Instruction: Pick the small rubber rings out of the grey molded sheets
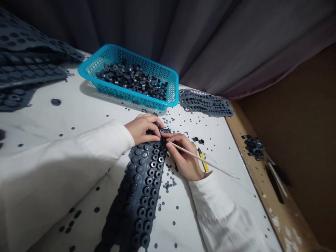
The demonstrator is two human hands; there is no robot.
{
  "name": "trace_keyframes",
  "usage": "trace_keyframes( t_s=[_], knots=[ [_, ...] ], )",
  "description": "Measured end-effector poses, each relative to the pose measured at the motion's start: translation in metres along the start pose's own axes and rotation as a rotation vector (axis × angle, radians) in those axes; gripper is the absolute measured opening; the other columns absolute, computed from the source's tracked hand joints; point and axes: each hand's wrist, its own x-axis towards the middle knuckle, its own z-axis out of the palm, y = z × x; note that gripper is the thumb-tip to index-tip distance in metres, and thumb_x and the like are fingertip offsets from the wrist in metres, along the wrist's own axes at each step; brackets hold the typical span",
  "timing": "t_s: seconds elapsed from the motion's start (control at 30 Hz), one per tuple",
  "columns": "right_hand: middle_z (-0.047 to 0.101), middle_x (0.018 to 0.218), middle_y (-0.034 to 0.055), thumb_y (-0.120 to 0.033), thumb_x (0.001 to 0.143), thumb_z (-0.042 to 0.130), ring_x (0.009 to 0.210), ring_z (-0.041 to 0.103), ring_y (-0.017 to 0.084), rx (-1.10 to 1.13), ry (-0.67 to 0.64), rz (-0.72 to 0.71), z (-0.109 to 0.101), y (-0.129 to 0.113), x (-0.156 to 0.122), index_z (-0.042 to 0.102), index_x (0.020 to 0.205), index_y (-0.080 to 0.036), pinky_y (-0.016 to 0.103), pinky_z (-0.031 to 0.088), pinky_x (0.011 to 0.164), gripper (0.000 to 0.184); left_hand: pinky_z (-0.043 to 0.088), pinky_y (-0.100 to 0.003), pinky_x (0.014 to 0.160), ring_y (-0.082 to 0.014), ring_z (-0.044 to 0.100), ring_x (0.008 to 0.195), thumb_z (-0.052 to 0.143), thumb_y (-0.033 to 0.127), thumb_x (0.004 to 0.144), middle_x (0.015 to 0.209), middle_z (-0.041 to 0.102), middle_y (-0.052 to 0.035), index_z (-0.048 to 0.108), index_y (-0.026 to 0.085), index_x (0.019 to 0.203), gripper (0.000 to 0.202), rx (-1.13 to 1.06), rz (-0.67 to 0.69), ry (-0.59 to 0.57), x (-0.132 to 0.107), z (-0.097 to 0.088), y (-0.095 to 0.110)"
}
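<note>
A long dark rubber sheet (141, 196) studded with small ring-shaped parts lies on the white table (86, 115), running from the bottom centre up to my hands. My left hand (143, 127) presses its curled fingers on the sheet's far end. My right hand (183, 155) sits just right of that end, pinching a thin pale stick (207, 162) whose tip meets the sheet at the fingertips. The stick trails off to the right over the table. A yellow tool (202, 159) lies under my right hand's wrist side.
A blue plastic basket (172, 89) of dark rubber rings stands behind my hands. Stacked punched sheets (23, 66) fill the far left, another sheet (206, 102) lies right of the basket. Tiny rubber discs litter the table. A wooden ledge (265, 175) at right holds rings and dark tools.
</note>
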Motion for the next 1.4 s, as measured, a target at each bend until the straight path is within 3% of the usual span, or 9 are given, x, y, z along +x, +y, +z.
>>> trace_keyframes(
  t_s=[0.6,1.4],
  knots=[
    [0.069,0.101,0.0070,-0.024,0.087,0.058,0.101,0.064,0.020,-0.029,0.017,-0.060,0.0014,-0.0017,0.0004,0.059,0.090,-0.022,0.038,0.050,0.087,0.004,0.033,-0.037,0.091,-0.0215,0.053,0.103,0.061,0.031,0.083,0.104,0.065,-0.0034,0.066,0.020,0.074,0.016,-0.004,0.011,-0.002,0.0001,-0.0003,0.0012],
    [0.068,0.108,0.0097,-0.017,0.090,0.051,0.101,0.064,0.019,-0.159,0.014,-0.187,0.0026,-0.0060,0.0012,0.056,0.090,-0.021,0.036,0.050,0.087,0.007,0.034,-0.037,0.090,-0.0219,0.053,0.102,0.061,0.030,0.083,0.103,0.065,-0.0044,0.067,0.019,0.074,0.016,-0.013,0.005,-0.015,0.0007,-0.0003,0.0006]
  ],
)
